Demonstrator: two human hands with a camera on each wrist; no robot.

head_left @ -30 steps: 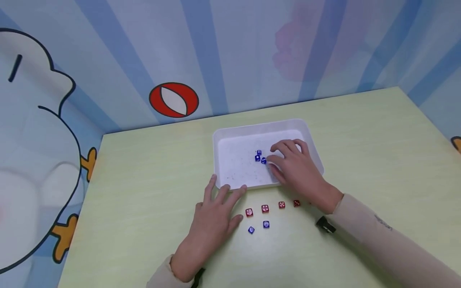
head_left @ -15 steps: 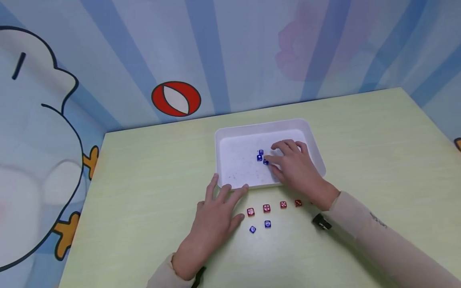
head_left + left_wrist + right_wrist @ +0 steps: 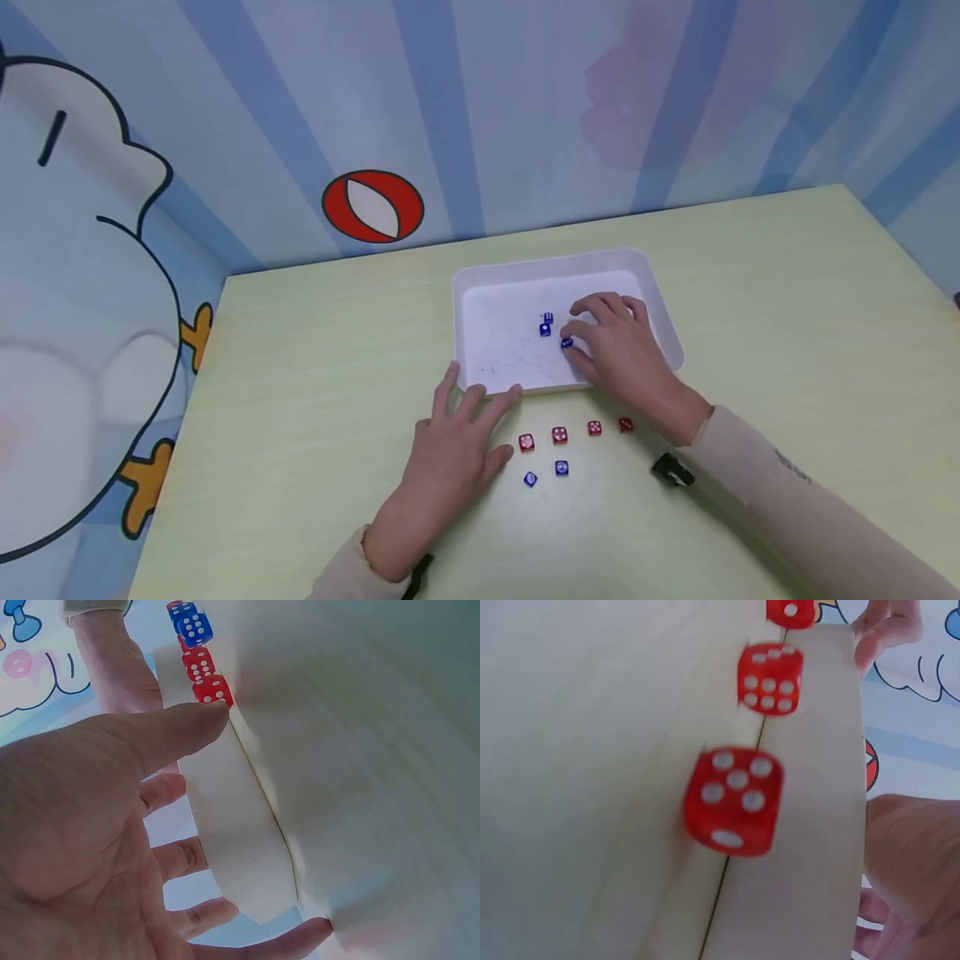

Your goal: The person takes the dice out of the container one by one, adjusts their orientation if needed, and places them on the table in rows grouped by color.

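My right hand [image 3: 624,354] reaches into a shallow white tray [image 3: 495,337] and pinches a blue die [image 3: 566,342] between thumb and index finger. Just left of it, two blue dice, the nearer die [image 3: 545,330] and the farther die [image 3: 548,317], lie close together on the tray floor. My left hand [image 3: 447,457] has its fingers spread, with fingertips at the tray's near left corner and front rim. In the left wrist view, its thumb [image 3: 184,731] shows next to a red die [image 3: 213,689]. The right wrist view hides the pinched die behind the tray wall [image 3: 810,787].
In front of the tray runs a row of several red dice, from a left die [image 3: 527,442] to a right die [image 3: 626,425]. Nearer me lie two blue dice, a turned die [image 3: 530,479] and a squarer die [image 3: 562,468]. A cartoon-printed wall [image 3: 525,117] borders the pale table [image 3: 300,375].
The right thumb and index finger have closed on one blue die and drawn it a little to the right, away from the other two. The left hand stays in place.
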